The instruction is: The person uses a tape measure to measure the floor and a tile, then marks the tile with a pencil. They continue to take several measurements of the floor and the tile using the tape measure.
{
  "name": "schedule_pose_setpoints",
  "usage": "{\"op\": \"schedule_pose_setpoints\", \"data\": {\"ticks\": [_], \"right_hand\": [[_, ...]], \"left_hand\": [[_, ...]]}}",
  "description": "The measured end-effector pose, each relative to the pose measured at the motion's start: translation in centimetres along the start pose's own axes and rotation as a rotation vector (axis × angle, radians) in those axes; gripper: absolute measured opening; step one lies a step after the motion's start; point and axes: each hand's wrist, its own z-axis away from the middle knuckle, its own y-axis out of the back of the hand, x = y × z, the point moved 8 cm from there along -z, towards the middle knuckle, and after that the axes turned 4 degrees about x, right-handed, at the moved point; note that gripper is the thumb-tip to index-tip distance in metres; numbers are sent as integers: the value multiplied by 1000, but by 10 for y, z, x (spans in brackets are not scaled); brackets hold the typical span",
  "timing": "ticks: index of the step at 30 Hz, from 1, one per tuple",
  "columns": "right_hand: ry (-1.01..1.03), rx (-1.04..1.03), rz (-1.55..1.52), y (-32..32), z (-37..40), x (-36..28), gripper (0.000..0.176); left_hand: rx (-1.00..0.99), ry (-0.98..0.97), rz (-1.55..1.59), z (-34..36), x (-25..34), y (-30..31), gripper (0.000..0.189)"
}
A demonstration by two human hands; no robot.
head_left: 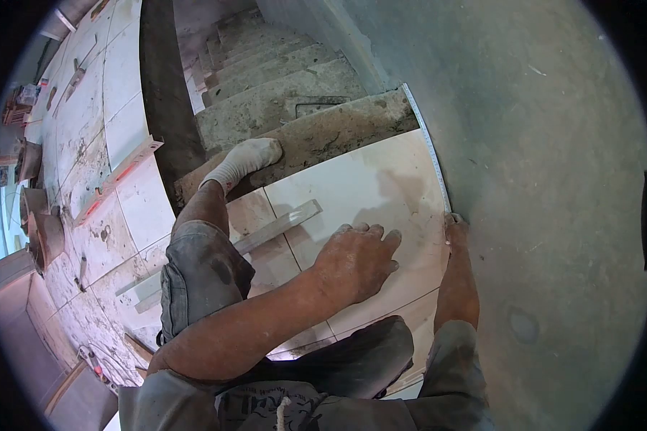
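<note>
My left hand (356, 260) lies flat, palm down and fingers slightly apart, on a large cream tile (366, 183) set on the top stair tread. My right hand (454, 226) pinches the near end of a tape measure blade (428, 140) at the tile's right edge, beside the grey wall. The blade runs along the wall to the step's far edge. A metal straightedge (284, 224) lies across the tile joint just left of my left hand. My foot in a white sock (244, 161) rests on the mortar-covered step nose.
Bare concrete stairs (273, 72) descend ahead. The grey plastered wall (539, 144) closes off the right side. On the tiled floor (86, 108) to the left lie a long level (118, 176), trowels and buckets (39, 230). My knees fill the lower view.
</note>
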Motion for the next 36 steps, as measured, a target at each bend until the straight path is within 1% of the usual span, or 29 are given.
{"op": "schedule_pose_setpoints", "data": {"ticks": [1, 2, 7, 11, 14, 17, 19, 23, 25, 29, 30, 31, 35, 36], "right_hand": [[63, 45, 49, 3, 0, -4, 33], [63, 45, 49, 3, -1, -3, 33], [-15, 26, 62, 3, 1, -4, 33], [-10, 22, 37, 7, 8, -11, 31], [-10, -21, -36, 1, 4, -4, 31], [-35, -6, 46, 4, 4, -6, 33], [7, 31, 127, 7, 6, -11, 35], [12, 39, 133, 10, 10, -18, 34], [-41, -3, 90, 6, 9, -13, 35], [-81, -19, 53, 6, 11, -10, 35], [-19, 12, 58, 1, 0, 3, 34], [44, 43, 62, 1, -2, 1, 34], [17, 26, 91, 5, 2, -5, 34], [-17, -5, 58, 3, 2, -3, 34]], "left_hand": [[0, 2, 3, 0, 0, 0, 42], [0, 4, 5, 0, 0, 0, 42], [-8, 9, -3, 0, 1, 1, 42], [0, 5, -2, -1, 0, 0, 41], [17, -6, 10, 0, 1, 0, 41], [37, -14, 9, 0, 0, -1, 41], [27, -12, 6, 0, 0, 0, 42], [11, 3, -3, 0, 0, -1, 42], [14, -2, -5, 0, 0, -1, 42], [7, 1, -10, 0, 1, 0, 42], [7, 0, -10, 0, 1, -1, 42], [4, -1, -7, -1, 1, -1, 42], [21, -17, 3, 0, 1, 0, 41], [20, -17, 4, 0, 1, -1, 41]]}}
